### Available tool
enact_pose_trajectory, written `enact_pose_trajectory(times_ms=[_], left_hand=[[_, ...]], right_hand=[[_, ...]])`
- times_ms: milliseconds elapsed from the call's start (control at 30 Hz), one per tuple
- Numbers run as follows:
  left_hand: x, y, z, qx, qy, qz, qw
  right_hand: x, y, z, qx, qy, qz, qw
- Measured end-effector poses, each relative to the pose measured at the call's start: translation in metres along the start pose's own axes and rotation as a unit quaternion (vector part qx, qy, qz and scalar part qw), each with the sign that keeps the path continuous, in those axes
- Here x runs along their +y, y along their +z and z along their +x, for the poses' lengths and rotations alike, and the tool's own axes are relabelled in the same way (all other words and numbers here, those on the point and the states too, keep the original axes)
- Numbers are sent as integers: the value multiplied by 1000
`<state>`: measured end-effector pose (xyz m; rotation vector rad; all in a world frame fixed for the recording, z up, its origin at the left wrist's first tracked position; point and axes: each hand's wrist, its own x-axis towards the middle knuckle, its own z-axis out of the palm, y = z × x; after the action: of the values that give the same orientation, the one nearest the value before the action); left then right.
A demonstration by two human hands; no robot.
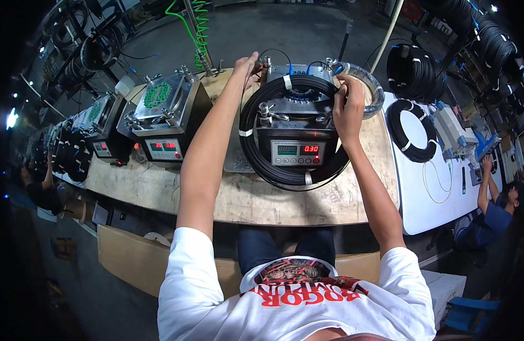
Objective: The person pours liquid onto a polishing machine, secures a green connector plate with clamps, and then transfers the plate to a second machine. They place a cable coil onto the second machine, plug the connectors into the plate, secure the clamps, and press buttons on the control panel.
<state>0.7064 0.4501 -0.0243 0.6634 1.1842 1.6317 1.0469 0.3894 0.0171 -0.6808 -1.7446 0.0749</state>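
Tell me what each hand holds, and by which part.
Both hold the black tubing coil draped round the machine: right hand grips its upper right arc, left hand is at its top left.

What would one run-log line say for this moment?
left hand: at machine's back left corner | right hand: gripping black hose coil | coil: draped around metal test machine | wooden bench
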Motion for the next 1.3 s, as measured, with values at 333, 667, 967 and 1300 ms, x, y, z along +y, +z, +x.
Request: enact_pose_trajectory(times_ms=[333, 667, 967, 1300], left_hand=[[-1, 3, -19, -14, 21, -42, 999], [-6, 11, -13, -62, 3, 1, 998], [7, -6, -21, -69, -1, -4, 998], [-8, 46, -188, 106, 527, 317, 782]], right_hand=[[-4, 0, -2, 4, 7, -21, 1000], [1, -4, -4, -2, 17, -52, 998], [-6, 0, -3, 4, -2, -53, 999], [-1, -9, -7, 7, 32, -30, 999]])
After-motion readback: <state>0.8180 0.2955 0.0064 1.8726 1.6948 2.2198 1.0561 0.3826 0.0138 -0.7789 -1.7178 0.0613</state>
